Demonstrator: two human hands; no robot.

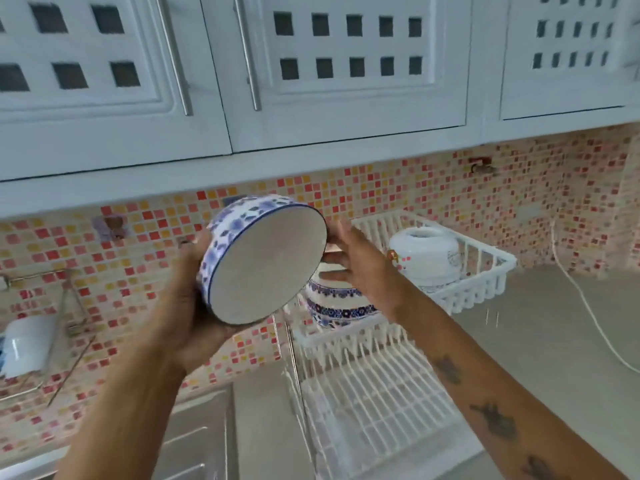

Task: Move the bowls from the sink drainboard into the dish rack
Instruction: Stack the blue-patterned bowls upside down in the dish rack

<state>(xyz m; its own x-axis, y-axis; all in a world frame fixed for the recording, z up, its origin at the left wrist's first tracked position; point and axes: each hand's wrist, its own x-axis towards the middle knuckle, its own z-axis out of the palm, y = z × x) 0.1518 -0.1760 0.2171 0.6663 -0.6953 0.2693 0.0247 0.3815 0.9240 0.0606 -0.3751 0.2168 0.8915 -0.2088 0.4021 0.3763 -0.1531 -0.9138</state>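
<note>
While carried in the left hand (180,299), blue-patterned bowl (263,261) not yet racked; right hand (360,265) open, fingers touching its rim. Already sitting in the dish rack (485,289) at 3 o'clock: two bowls (346,306). Drainboard mostly unseen.

A single head-worn wide-angle view looks forward and slightly down from close range. Cabinet doors (346,64) fill the top of the frame, the tiled wall (450,195) crosses the middle, and the dish rack (381,393) and table (554,341) occupy the lower right.
</note>
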